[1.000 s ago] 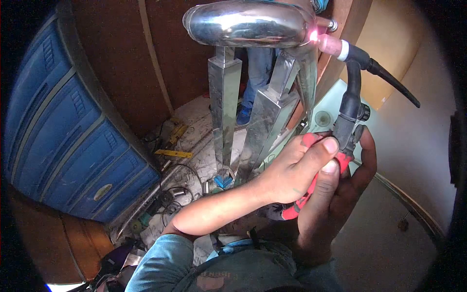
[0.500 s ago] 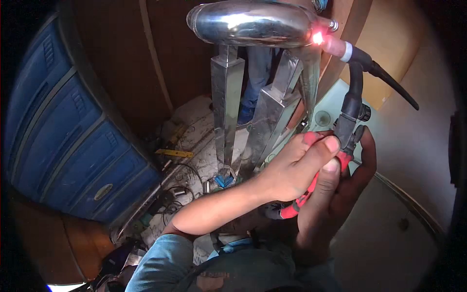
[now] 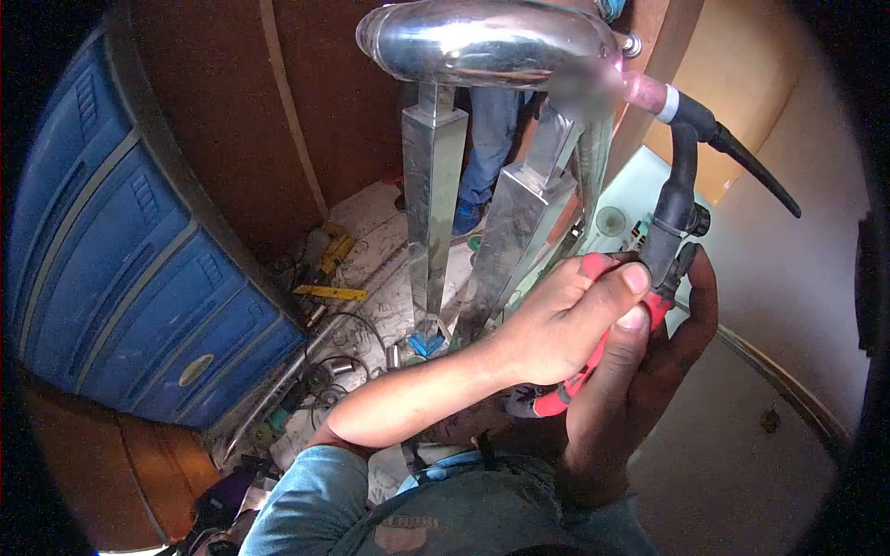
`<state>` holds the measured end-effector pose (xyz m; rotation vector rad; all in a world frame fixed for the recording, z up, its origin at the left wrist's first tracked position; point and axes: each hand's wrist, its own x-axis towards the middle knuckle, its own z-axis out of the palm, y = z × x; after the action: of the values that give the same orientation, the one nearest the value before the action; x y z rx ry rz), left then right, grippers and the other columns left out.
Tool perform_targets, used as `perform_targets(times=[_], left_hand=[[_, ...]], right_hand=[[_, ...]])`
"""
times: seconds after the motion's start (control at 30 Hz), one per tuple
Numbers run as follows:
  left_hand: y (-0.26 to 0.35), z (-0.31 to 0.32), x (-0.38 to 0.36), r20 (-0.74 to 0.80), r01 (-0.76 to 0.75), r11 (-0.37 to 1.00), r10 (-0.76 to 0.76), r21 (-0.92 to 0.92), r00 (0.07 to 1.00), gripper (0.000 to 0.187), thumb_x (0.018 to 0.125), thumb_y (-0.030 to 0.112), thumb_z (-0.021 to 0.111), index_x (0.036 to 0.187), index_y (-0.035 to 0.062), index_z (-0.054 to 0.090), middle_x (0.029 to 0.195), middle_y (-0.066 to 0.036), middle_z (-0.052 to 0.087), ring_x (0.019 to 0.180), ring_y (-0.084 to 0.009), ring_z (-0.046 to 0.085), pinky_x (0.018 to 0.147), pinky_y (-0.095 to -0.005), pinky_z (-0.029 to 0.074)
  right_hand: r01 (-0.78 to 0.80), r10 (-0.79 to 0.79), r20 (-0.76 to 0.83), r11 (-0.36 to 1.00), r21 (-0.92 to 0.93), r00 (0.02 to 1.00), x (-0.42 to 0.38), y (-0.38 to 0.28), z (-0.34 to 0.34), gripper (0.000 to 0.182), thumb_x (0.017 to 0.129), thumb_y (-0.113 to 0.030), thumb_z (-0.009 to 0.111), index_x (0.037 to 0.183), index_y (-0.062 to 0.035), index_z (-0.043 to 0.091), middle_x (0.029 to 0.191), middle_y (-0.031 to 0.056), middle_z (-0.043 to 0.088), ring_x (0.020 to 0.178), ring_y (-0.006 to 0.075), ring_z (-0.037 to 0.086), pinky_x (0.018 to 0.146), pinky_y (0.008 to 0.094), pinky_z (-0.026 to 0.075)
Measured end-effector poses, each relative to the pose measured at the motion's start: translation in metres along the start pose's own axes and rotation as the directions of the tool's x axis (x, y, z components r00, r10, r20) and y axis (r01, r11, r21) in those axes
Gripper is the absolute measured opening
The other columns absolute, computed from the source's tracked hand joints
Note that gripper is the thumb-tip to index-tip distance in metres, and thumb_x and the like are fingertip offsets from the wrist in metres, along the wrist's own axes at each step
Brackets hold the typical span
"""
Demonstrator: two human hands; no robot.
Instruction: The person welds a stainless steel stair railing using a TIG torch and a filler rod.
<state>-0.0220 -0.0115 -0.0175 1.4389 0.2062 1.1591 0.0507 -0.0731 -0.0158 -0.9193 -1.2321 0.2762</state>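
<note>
Both of my hands are closed round the red and black handle of a TIG welding torch [image 3: 669,232]. My left hand [image 3: 565,315] wraps it from the left, thumb on top. My right hand [image 3: 640,371] grips it from the right, thumb beside the other and fingers round the far side. The torch's pink nozzle points left at the right end of a shiny curved steel handrail [image 3: 491,42]. A blurred grey patch covers the spot just left of the nozzle, so whether they touch cannot be seen. Square steel posts [image 3: 434,204] stand beneath the rail.
A blue panelled cabinet [image 3: 148,259] stands at the left. Behind the posts is another person's leg [image 3: 491,139] in jeans. Cables, metal offcuts and a yellow tool [image 3: 331,292] lie on the floor. A pale wall [image 3: 788,232] rises at the right.
The bright arc glow at the nozzle is gone and the scene looks lighter. The torch tip has shifted slightly down and right; my grip stays the same.
</note>
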Motion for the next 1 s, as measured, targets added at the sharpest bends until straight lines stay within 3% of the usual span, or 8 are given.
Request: perform_targets(times=[0.23,0.37,0.57,0.77,1.0], left_hand=[[-0.006,-0.005,0.003,0.107,0.01,0.998,-0.003,-0.062,0.994,0.041,0.107,0.036,0.04,0.092,0.0028,0.058,0.067,0.001,0.053,0.064,-0.0081,0.053,0.059,-0.0286,0.045],[0.001,0.007,0.003,-0.025,0.004,0.999,-0.005,-0.053,1.0,0.039,0.107,0.033,0.04,0.093,0.0014,0.059,0.07,0.0,0.055,0.068,-0.0076,0.052,0.062,-0.0277,0.044],[0.004,0.007,-0.001,-0.008,0.018,1.0,-0.018,-0.015,1.0,0.042,0.107,0.034,0.04,0.095,0.0009,0.063,0.073,-0.001,0.058,0.069,-0.0076,0.053,0.064,-0.0277,0.045],[0.001,0.004,-0.002,0.009,0.086,0.996,-0.085,-0.007,0.996,0.045,0.107,0.037,0.04,0.093,0.0014,0.063,0.067,0.0,0.056,0.057,-0.0082,0.053,0.052,-0.0278,0.043],[-0.001,0.001,0.0,0.02,0.07,0.997,-0.07,0.017,0.997,0.046,0.106,0.04,0.04,0.095,0.0017,0.063,0.065,-0.001,0.056,0.055,-0.0094,0.055,0.05,-0.0287,0.045]], right_hand=[[-0.018,0.019,-0.004,0.999,0.026,1.0,0.0,-0.005,0.0,0.055,0.105,-0.023,0.046,0.152,-0.0043,0.024,0.133,0.0189,0.054,0.118,0.0241,0.057,0.102,0.0371,0.046],[-0.008,0.008,-0.034,1.0,-0.009,0.999,0.0,-0.002,-0.001,0.056,0.106,-0.026,0.048,0.152,-0.0054,0.024,0.135,0.0187,0.051,0.118,0.0235,0.057,0.102,0.0364,0.046],[-0.026,0.026,-0.055,1.0,-0.009,0.998,-0.003,-0.003,-0.002,0.058,0.105,-0.028,0.05,0.152,-0.0067,0.023,0.135,0.0185,0.051,0.118,0.0231,0.057,0.1,0.0356,0.048],[-0.04,0.041,-0.053,0.999,0.022,0.998,-0.004,-0.002,-0.001,0.06,0.104,-0.03,0.052,0.152,-0.0073,0.023,0.135,0.0194,0.052,0.118,0.024,0.058,0.1,0.0359,0.048],[-0.057,0.054,-0.081,0.998,-0.036,0.995,-0.003,-0.006,0.001,0.061,0.103,-0.031,0.053,0.152,-0.0077,0.025,0.135,0.0195,0.053,0.119,0.0241,0.058,0.101,0.036,0.048]])
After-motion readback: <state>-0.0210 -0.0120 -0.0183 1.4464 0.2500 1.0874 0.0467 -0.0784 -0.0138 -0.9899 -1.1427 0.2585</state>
